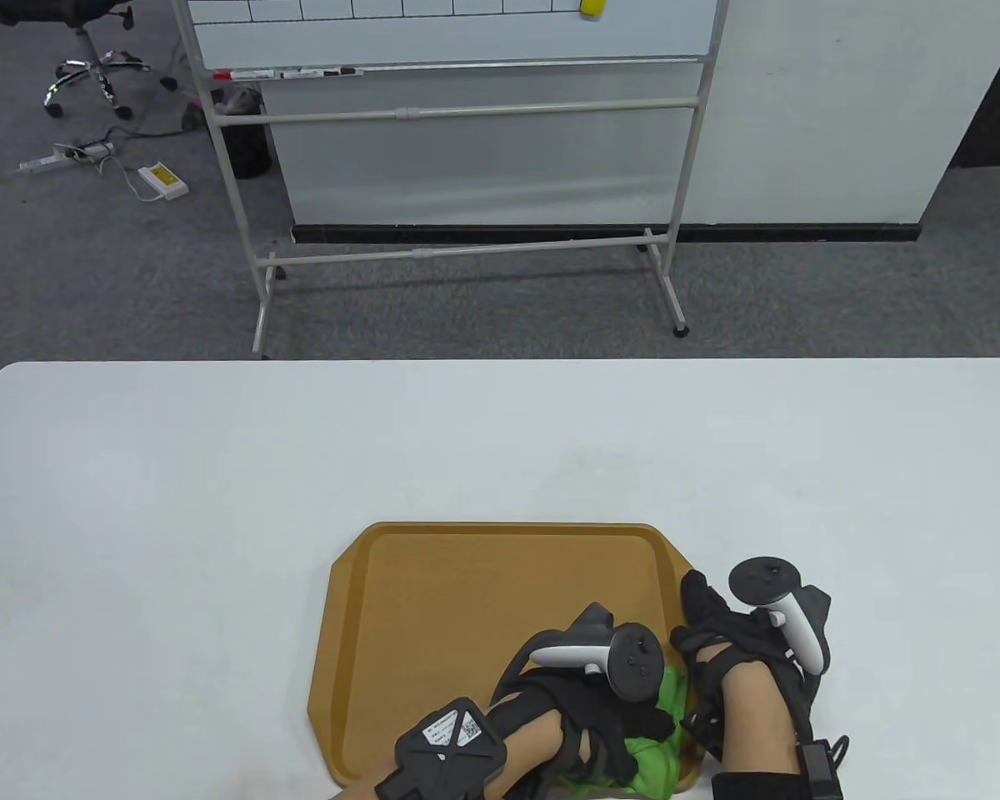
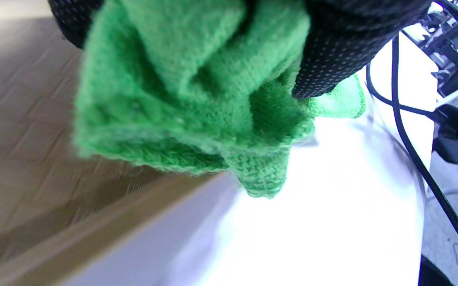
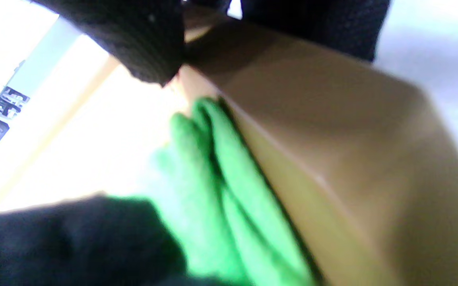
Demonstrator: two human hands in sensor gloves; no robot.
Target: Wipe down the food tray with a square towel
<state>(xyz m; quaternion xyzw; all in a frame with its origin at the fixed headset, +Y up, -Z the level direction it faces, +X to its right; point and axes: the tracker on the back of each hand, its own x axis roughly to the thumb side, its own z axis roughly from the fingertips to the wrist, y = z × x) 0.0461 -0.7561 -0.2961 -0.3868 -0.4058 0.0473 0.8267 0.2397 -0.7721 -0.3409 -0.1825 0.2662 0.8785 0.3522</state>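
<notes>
A brown food tray (image 1: 433,600) lies at the table's near edge. A bunched green towel (image 1: 662,746) sits in its near right corner. My left hand (image 1: 587,704) grips the towel; in the left wrist view the gloved fingers (image 2: 332,47) close around the green cloth (image 2: 189,99) above the tray's rim (image 2: 94,238). My right hand (image 1: 737,646) holds the tray's right edge; in the right wrist view its fingers (image 3: 141,43) pinch the rim (image 3: 332,159), with the towel (image 3: 229,190) just inside.
The white table (image 1: 217,467) stretches left, right and beyond the tray. A whiteboard on a stand (image 1: 458,125) stands on the carpet behind the table. Cables (image 2: 412,151) hang off the table's near side.
</notes>
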